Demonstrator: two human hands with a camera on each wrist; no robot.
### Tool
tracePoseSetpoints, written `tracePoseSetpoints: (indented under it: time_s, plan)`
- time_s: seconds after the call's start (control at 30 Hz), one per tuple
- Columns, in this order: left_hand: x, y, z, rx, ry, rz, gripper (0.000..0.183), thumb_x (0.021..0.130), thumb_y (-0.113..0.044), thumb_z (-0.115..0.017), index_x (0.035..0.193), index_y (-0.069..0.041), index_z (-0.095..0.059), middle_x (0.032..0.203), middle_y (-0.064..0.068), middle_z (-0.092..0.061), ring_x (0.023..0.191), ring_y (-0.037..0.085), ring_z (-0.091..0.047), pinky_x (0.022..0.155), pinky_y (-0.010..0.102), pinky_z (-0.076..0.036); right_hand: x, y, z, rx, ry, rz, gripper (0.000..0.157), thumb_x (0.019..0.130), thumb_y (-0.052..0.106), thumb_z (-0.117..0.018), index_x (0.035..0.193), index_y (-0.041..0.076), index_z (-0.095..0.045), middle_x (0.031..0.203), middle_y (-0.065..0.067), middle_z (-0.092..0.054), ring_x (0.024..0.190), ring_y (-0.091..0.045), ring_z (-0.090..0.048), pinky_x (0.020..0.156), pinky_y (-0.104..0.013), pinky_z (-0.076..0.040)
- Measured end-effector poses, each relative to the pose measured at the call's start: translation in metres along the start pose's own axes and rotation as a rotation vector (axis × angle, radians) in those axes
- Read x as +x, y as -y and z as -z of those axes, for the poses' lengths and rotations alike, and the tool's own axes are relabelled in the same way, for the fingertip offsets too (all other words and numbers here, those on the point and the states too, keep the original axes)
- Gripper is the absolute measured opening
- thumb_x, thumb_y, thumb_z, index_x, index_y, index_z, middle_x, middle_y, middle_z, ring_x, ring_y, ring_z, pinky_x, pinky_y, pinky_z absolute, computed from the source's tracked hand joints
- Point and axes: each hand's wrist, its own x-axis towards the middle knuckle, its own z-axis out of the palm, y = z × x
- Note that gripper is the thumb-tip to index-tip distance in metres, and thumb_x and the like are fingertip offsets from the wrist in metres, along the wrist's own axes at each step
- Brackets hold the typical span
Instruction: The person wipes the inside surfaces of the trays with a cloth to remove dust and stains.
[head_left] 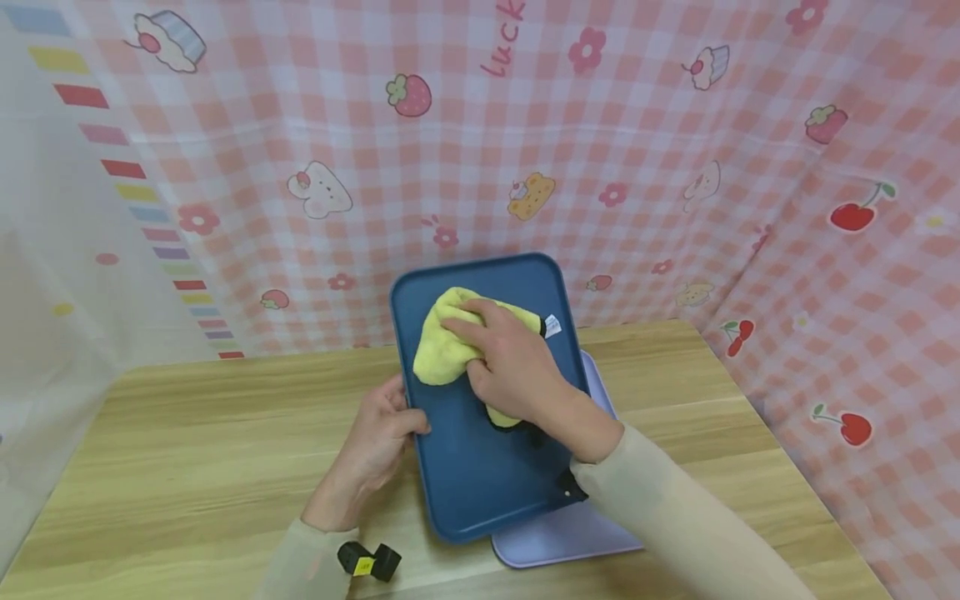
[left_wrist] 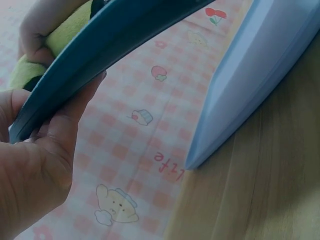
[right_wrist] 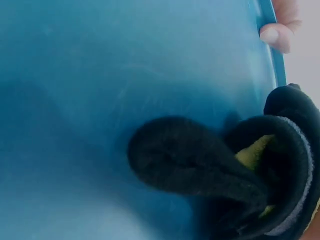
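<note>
Inspecting remotely, I find the left hand (head_left: 381, 429) grasping the blue tray (head_left: 465, 450) by its left edge above the tabletop (head_left: 225, 450), the right hand (head_left: 517, 362) clutching the yellow cloth (head_left: 441, 357) — I'd brace firmly, stroke evenly.

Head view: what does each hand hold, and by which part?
Left hand: the blue tray, by its left edge. Right hand: the yellow cloth, by its bunched middle.

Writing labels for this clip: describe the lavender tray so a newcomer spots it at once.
Above the wood-grain table, the left hand holds a dark blue tray. Partly hidden beneath it, on the table, lies the lavender tray, set apart from the blue one by its pale purple colour.
</note>
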Motion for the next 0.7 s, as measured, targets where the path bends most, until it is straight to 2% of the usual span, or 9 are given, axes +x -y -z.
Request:
tracePoseSetpoints:
  time_s: [0.17, 0.4, 0.7]
  plan:
    - [0.000, 0.000, 0.000, -0.011, -0.007, 0.000, 0.073, 0.072, 0.019, -0.045, 0.145, 0.015, -0.047, 0.112, 0.010, -0.077, 0.095, 0.020, -0.076, 0.078, 0.037, -0.062, -0.007, -0.011, 0.006, 0.048, -0.048, -0.114, 0.056, 0.090, 0.005, -0.058, 0.145, 0.014, -0.064, 0.149, -0.016, -0.053, 0.135, -0.034, -0.053, 0.085, -0.048, -0.055]
    - [0.000, -0.001, -0.001, -0.017, -0.052, -0.003, 0.074, 0.071, 0.020, -0.045, 0.144, 0.016, -0.047, 0.108, 0.008, -0.078, 0.093, 0.019, -0.075, 0.078, 0.034, -0.062, -0.014, -0.022, 0.012, 0.131, -0.074, -0.257, 0.060, 0.091, 0.011, -0.053, 0.151, 0.013, -0.058, 0.154, -0.017, -0.047, 0.133, -0.037, -0.053, 0.097, -0.055, -0.050]
    - [0.000, -0.002, -0.003, -0.045, -0.093, -0.003, 0.071, 0.069, 0.021, -0.046, 0.139, 0.020, -0.048, 0.103, 0.012, -0.078, 0.088, 0.018, -0.075, 0.074, 0.031, -0.062, -0.020, -0.036, 0.018, 0.233, -0.084, -0.412, 0.066, 0.092, 0.015, -0.053, 0.157, 0.008, -0.048, 0.159, -0.025, -0.036, 0.141, -0.044, -0.044, 0.110, -0.059, -0.041]
